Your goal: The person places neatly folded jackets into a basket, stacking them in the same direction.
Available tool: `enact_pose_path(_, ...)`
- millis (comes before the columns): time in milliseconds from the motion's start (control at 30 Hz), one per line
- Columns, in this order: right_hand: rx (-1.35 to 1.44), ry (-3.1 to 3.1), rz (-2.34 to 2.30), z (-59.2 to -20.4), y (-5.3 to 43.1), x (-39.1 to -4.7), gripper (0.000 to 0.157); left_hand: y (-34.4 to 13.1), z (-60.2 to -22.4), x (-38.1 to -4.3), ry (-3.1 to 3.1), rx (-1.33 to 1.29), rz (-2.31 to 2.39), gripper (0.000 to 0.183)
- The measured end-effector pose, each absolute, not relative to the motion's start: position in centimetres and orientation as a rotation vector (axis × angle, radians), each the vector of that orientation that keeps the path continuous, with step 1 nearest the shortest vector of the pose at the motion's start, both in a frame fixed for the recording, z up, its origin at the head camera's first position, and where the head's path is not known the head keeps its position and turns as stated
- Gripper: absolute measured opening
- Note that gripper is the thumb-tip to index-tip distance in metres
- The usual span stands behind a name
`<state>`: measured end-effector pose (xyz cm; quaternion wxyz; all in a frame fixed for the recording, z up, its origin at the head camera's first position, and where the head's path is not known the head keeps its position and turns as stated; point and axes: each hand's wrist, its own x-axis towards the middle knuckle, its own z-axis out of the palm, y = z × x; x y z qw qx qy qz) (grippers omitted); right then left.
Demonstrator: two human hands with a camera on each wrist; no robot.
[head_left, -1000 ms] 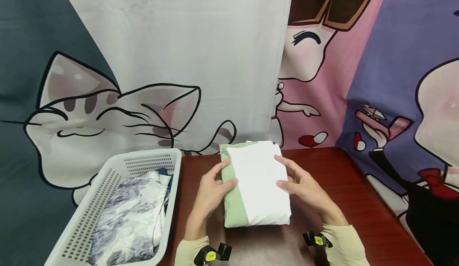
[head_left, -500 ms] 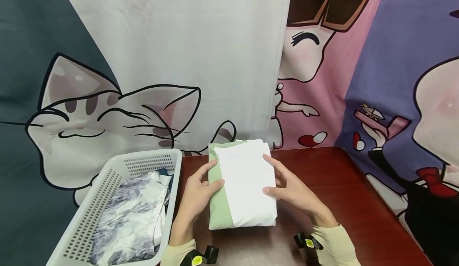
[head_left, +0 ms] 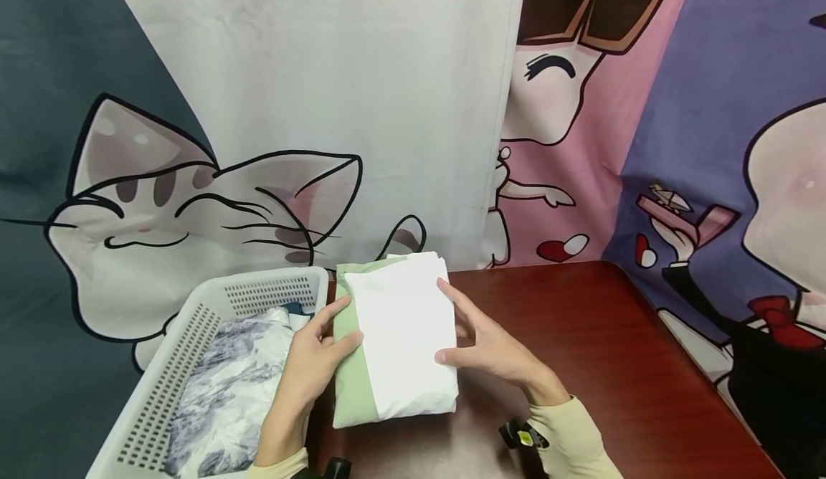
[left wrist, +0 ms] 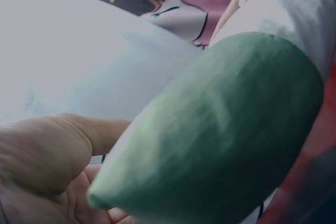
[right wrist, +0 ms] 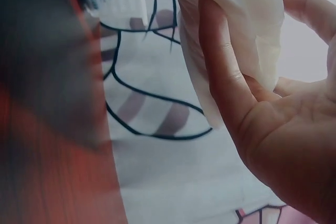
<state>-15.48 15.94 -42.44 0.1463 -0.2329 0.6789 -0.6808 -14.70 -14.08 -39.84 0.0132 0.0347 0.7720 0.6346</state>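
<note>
Between my two hands is a folded white-and-green cloth (head_left: 406, 335), a thick flat bundle with a green strip down its left side. It is held above the table. My left hand (head_left: 310, 357) grips the green edge, thumb on the face of the bundle. In the left wrist view the folded cloth's green end (left wrist: 220, 129) bulges, with my left hand (left wrist: 47, 161) at its lower left. My right hand (head_left: 493, 350) grips the white edge. In the right wrist view my right hand (right wrist: 283, 135) has its fingers around the pale cloth (right wrist: 244, 30).
A white perforated basket (head_left: 155, 386) stands on the left, holding a grey-and-white patterned cloth (head_left: 226, 386) and something dark blue. The reddish-brown table (head_left: 619, 364) extends to the right. Behind it hangs a cartoon-printed curtain (head_left: 387, 106).
Both hands have carried the folded cloth leftward, toward the basket. My left forearm now overlaps the basket's right rim. The grip of each hand looks the same.
</note>
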Motion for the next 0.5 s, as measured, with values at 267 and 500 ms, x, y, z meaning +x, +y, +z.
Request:
enact_pose_path(267, -0.688, 1.911, -2.005, -42.5, 13.5, -16.3, 0.105, -16.2, -39.1, -14.5, 2.417, 0.075, 1.961, 0.064)
enact_pose_path(500, -0.719, 1.857, -2.039, -42.5, 10.6, -17.0, 0.104, -18.6, -38.8, -14.3, 2.419, -0.003, 1.983, 0.064)
